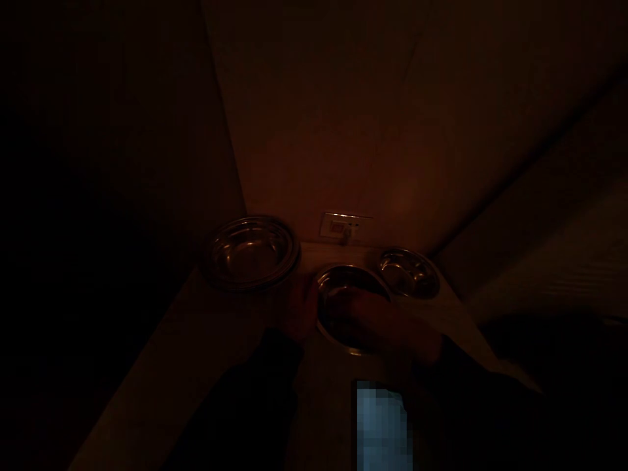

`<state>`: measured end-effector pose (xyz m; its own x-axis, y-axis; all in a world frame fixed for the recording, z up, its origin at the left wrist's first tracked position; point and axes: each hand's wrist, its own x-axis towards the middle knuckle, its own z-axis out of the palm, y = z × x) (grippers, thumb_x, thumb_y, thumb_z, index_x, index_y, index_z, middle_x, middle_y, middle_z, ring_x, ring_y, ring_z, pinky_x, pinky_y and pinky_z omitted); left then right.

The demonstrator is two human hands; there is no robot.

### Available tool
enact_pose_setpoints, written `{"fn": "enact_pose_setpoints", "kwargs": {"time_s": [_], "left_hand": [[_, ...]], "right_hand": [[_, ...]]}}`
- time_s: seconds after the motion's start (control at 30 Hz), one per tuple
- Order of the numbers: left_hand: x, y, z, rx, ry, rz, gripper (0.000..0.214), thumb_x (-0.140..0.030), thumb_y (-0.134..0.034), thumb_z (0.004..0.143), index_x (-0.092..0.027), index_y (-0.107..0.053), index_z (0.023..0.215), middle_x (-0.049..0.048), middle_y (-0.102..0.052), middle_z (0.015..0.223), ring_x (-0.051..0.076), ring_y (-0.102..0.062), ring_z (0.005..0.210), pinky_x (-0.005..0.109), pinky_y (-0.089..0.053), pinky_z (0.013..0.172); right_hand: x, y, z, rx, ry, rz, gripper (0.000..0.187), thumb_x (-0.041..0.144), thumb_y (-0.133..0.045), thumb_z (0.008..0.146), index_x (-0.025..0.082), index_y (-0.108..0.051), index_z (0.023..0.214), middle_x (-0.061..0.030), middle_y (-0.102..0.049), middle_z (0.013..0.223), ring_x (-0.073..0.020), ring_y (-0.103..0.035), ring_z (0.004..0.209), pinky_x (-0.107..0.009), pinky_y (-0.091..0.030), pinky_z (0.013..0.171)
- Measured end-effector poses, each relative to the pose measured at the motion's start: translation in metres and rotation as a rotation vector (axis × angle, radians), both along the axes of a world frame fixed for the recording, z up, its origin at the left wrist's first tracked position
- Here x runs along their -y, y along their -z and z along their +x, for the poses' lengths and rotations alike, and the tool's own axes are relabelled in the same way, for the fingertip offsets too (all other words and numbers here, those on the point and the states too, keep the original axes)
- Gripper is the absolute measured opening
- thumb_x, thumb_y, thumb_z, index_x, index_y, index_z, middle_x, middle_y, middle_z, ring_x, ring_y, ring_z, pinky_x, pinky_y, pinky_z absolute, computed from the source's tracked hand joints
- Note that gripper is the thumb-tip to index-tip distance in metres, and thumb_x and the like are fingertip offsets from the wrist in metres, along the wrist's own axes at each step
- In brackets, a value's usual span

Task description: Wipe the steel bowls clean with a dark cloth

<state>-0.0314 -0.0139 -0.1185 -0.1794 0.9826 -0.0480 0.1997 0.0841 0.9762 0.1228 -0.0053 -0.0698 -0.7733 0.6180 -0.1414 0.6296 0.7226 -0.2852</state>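
Note:
The scene is very dark. A round metal bowl (354, 354) stands on the table in the middle. At its left rim is my left hand (300, 309), closed against the edge as if steadying it, its fingers only faintly visible. My right hand (370, 317) reaches over the right rim, with its fingers down inside the bowl. Shadow hides those fingertips, and what they touch or hold cannot be made out. The bowl's contents are also too dark to tell.
Wider metal bowls (252, 221), apparently stacked, stand at the back left. A smaller metal bowl (409, 288) sits at the back right. A socket plate (346, 226) is on the wall behind. A lit, blurred screen (383, 428) lies at the table's front.

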Motion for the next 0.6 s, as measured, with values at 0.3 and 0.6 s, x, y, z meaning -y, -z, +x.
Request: {"fn": "enact_pose_setpoints", "kwargs": {"time_s": [0.3, 0.6], "left_hand": [[0.002, -0.004, 0.0, -0.053, 0.015, 0.018, 0.033, -0.026, -0.042, 0.089, -0.015, -0.07, 0.101, 0.0088, -0.074, 0.104, 0.023, -0.067, 0.098, 0.034, -0.048, 0.09], [0.004, -0.001, 0.003, -0.019, -0.005, 0.035, 0.034, -0.026, -0.043, 0.089, -0.014, -0.068, 0.109, 0.0103, -0.072, 0.112, 0.024, -0.065, 0.105, 0.036, -0.047, 0.094]], "right_hand": [[0.008, -0.004, -0.007, 0.065, 0.107, 0.009, 0.026, 0.011, -0.05, 0.088, 0.016, -0.068, 0.106, -0.0124, -0.068, 0.112, -0.0202, -0.063, 0.103, -0.03, -0.047, 0.088], [0.002, -0.002, -0.015, 0.118, 0.218, 0.051, 0.031, 0.007, -0.044, 0.088, 0.01, -0.067, 0.11, -0.0194, -0.068, 0.109, -0.026, -0.065, 0.101, -0.035, -0.05, 0.083]]}}
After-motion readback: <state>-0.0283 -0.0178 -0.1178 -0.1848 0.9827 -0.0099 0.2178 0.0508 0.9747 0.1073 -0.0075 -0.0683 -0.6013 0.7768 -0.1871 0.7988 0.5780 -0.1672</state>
